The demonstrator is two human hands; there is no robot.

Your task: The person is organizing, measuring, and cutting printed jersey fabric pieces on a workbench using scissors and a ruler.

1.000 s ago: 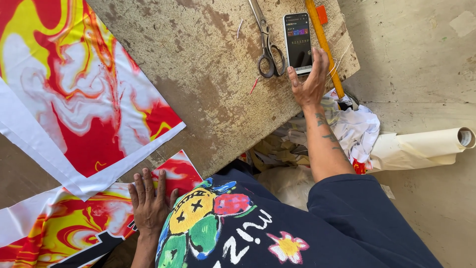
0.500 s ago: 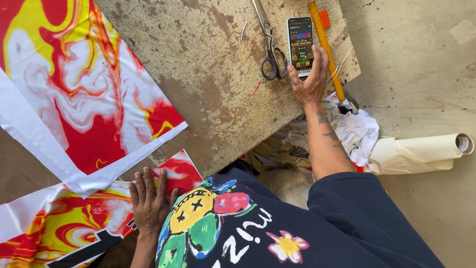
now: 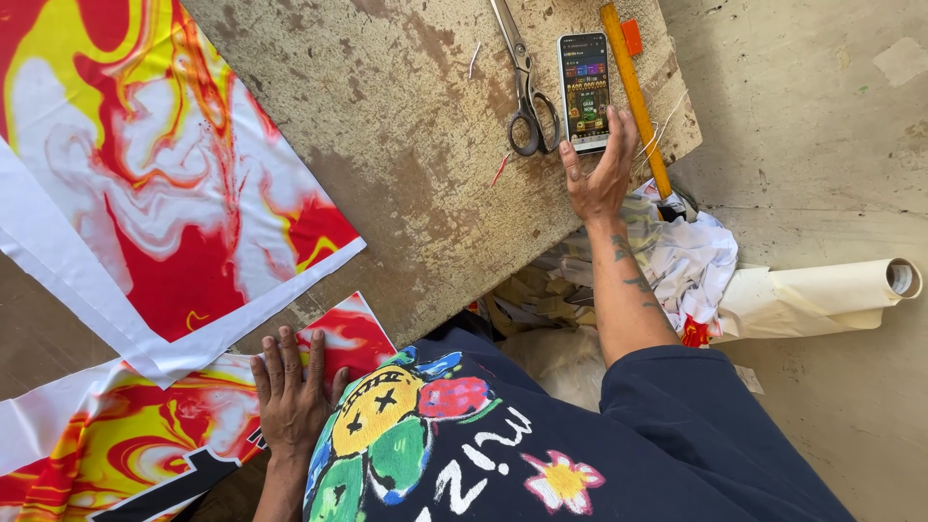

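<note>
smartphone [image 3: 586,90] lit, face up on worn wooden tabletop [image 3: 406,164], near far right corner, between scissors [image 3: 522,82] and yellow ruler [image 3: 634,95]. right hand [image 3: 599,169] half open, thumb and fingertips resting at phone's lower edge, gripping nothing firmly. left hand [image 3: 288,391] spread wide and flat, pressing down on lower printed fabric sheet [image 3: 126,445], red, yellow and white swirls. larger sheet of same print [image 3: 145,164] laid across table's left part, white border [image 3: 68,280] along its edge.

no proper container in sight; only heap of crumpled paper and cloth scraps [image 3: 677,256] piled loose on floor beneath table's edge, beside rolled cream paper tube [image 3: 822,295], hollow core showing at its end.

scissor tips and ruler's top cut off by upper edge. ruler's lower end lost among scraps. lower sheet partly covered by dark printed shirt [image 3: 541,445]. black shape on that sheet cut by bottom edge, unreadable. screen content too small to make out.
</note>
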